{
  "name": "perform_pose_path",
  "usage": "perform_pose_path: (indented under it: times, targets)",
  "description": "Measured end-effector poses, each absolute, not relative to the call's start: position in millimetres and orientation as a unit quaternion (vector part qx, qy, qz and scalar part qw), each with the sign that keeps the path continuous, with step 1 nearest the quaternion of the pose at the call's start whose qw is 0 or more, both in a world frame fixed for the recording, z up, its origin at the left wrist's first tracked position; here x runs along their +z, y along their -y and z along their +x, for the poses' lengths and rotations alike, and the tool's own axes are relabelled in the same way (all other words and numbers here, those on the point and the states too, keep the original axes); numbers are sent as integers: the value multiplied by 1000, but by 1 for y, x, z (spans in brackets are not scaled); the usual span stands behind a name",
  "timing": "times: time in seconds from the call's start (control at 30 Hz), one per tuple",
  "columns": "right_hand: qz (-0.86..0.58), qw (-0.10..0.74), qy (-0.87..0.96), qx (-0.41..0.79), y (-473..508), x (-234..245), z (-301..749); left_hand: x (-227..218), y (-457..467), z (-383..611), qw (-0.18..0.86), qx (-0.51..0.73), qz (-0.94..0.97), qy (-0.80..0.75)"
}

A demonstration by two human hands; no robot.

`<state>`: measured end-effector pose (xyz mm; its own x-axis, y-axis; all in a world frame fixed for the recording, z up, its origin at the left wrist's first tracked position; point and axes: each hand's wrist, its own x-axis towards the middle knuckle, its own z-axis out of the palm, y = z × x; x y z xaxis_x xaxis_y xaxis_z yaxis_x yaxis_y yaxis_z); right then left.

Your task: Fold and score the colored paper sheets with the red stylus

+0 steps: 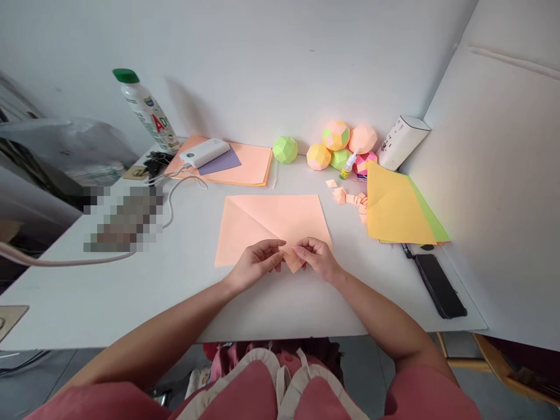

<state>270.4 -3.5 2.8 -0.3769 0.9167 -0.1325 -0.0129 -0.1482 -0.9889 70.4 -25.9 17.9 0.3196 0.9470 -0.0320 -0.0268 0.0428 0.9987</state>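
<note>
Between my two hands is a small folded piece of peach paper [292, 260], one corner pointing down toward me. My left hand [261, 260] pinches its left side between thumb and fingers. On the right side, my right hand [318, 256] grips it the same way, thumb on top. Beneath and beyond the hands lies a large peach sheet [280, 213] with a diagonal crease, flat on the white table [184, 291]. Small folded peach pieces [350, 198] lie to the right of this sheet. The far fingers of both hands are partly hidden.
Several faceted paper balls [336, 137] and a glue bottle [348, 165] sit by the wall. Yellow and green sheets [398, 204] lie right, near a black phone [440, 286]. A power bank [205, 153] rests on stacked paper [254, 166], left of which stands a white bottle [149, 111].
</note>
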Motion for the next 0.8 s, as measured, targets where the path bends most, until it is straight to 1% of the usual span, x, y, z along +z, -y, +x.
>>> perform_pose_path:
  times: [0.27,0.47,0.57,0.7,0.8]
  targets:
    - [-439,393,562,580,13,3,266,24,30,72,636,392,542,-385]
    - [-452,402,575,551,15,4,267,20,31,75,645,397,519,-396]
    - [-448,390,579,559,16,5,267,16,31,77,644,400,508,-408]
    - [-420,356,581,599,17,6,267,13,31,78,635,402,507,-423]
    - [-413,356,581,604,18,4,267,12,29,77,620,411,509,-433]
